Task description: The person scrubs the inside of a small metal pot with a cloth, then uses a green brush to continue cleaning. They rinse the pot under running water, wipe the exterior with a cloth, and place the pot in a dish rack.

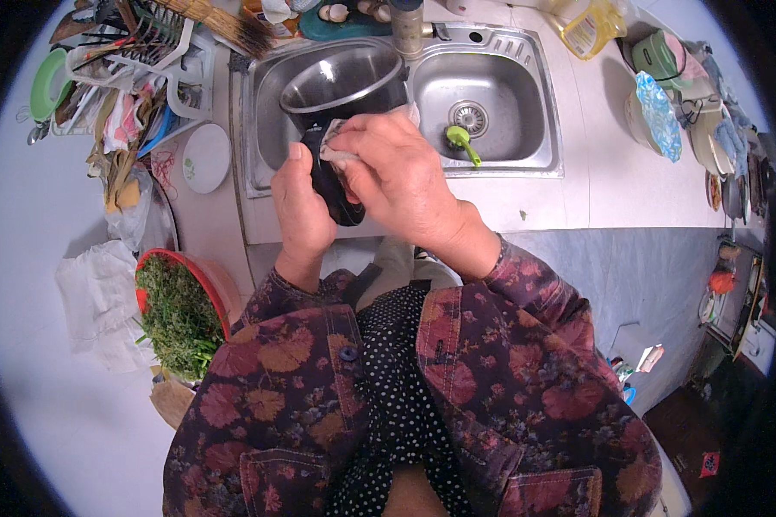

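A dark pot [355, 94] with a shiny metal rim is held tilted over the left basin [268, 123] of a stainless steel double sink. Its thick black handle [328, 178] points back towards me. My left hand [302, 210] grips this handle from the left side, thumb up along it. In my right hand [414, 178], a pale crumpled cloth [336, 139] is pinched against the handle near the pot's wall. Part of the cloth shows beyond the knuckles. My fingers hide some of the handle and the lower pot wall.
A lime-green scoop-like utensil [462, 145] lies by the drain of the right basin [514, 84]. The faucet [407, 29] stands behind the pot. A red-rimmed tub of greens [181, 316], white plate [205, 158] and cluttered rack [181, 84] are leftward. Yellow bottle [588, 32] stands back right.
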A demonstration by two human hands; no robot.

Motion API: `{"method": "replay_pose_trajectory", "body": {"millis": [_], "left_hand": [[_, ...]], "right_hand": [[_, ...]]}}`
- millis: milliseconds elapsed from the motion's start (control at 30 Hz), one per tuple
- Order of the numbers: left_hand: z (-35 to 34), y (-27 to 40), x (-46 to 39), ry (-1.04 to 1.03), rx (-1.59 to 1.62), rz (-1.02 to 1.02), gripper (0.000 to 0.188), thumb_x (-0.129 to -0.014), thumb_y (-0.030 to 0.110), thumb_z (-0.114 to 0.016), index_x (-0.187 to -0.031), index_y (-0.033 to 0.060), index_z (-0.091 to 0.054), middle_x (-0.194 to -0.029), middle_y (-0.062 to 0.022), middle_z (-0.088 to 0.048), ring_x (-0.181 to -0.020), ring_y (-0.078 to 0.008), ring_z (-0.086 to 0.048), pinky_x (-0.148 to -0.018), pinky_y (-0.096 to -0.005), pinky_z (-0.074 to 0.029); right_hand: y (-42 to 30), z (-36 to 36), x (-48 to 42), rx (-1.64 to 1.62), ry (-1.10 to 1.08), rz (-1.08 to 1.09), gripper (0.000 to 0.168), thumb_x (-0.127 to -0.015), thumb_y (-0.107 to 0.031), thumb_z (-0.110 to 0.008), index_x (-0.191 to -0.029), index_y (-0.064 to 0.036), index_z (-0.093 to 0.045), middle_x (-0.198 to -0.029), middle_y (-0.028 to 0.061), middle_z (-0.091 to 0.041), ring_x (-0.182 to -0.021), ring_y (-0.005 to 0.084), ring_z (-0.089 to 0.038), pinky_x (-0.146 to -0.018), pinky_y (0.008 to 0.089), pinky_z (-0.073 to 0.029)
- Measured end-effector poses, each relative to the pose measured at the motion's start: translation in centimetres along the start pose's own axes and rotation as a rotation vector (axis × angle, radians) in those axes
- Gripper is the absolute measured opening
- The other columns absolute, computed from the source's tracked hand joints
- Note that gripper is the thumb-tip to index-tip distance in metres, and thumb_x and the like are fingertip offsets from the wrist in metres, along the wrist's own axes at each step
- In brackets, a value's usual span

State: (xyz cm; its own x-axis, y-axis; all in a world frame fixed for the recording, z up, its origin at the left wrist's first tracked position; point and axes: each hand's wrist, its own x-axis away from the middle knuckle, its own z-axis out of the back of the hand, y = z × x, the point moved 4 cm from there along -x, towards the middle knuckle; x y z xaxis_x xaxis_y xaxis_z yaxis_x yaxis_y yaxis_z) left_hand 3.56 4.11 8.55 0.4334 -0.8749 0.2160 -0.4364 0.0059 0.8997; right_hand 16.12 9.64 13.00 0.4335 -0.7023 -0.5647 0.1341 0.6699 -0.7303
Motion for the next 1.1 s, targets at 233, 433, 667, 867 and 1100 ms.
{"method": "replay_pose_trajectory", "body": {"millis": [233,433,667,867,1100], "left_hand": [[0.4,0.1,0.1,0.031,-0.144,-0.024,0.042,-0.098,0.034,-0.039,-0.104,-0.0027,-0.058,-0.098,-0.007,-0.06,-0.085,-0.0138,-0.057,-0.075,-0.0291,-0.045],[1.1,0.0,-0.2,0.015,-0.298,-0.081,0.043,-0.098,0.033,-0.036,-0.102,-0.0026,-0.059,-0.096,-0.0068,-0.061,-0.085,-0.0138,-0.056,-0.076,-0.0291,-0.045],[2.1,-0.2,-0.1,0.031,-0.374,-0.111,0.045,-0.098,0.035,-0.035,-0.092,-0.0008,-0.061,-0.089,-0.0058,-0.061,-0.079,-0.0129,-0.056,-0.071,-0.0291,-0.044],[1.2,-0.1,-0.2,-0.03,-0.444,-0.1,0.049,-0.098,0.036,-0.033,-0.076,0.0018,-0.059,-0.069,-0.0029,-0.058,-0.062,-0.0113,-0.052,-0.058,-0.0278,-0.041],[-0.6,0.2,0.5,0.024,-0.441,-0.116,0.051,-0.098,0.037,-0.031,-0.07,-0.0012,-0.052,-0.056,-0.0062,-0.053,-0.049,-0.0127,-0.049,-0.048,-0.027,-0.04]], "right_hand": [[-1.0,-0.1,0.2,0.185,-0.064,-0.045,0.026,-0.074,-0.009,-0.065,-0.1,-0.005,-0.064,-0.095,0.015,-0.055,-0.083,0.0321,-0.056,-0.07,0.0382,-0.049],[-0.6,-1.6,1.2,-0.005,-0.096,-0.152,0.027,-0.075,-0.005,-0.062,-0.102,-0.002,-0.062,-0.087,0.016,-0.051,-0.081,0.0345,-0.054,-0.067,0.0409,-0.046],[-1.2,-1.0,0.8,-0.052,-0.192,0.066,0.031,-0.073,0.006,-0.056,-0.102,-0.001,-0.062,-0.087,0.0147,-0.052,-0.075,0.0287,-0.056,-0.065,0.036,-0.048],[0.0,-0.2,0.9,0.051,-0.236,0.146,0.031,-0.072,0.004,-0.059,-0.102,-0.003,-0.063,-0.086,0.0146,-0.052,-0.075,0.0283,-0.055,-0.064,0.0361,-0.048],[0.2,-0.3,0.7,0.201,-0.178,0.001,0.027,-0.069,-0.007,-0.065,-0.096,-0.007,-0.064,-0.077,0.012,-0.051,-0.073,0.0309,-0.055,-0.061,0.0385,-0.047]]}}
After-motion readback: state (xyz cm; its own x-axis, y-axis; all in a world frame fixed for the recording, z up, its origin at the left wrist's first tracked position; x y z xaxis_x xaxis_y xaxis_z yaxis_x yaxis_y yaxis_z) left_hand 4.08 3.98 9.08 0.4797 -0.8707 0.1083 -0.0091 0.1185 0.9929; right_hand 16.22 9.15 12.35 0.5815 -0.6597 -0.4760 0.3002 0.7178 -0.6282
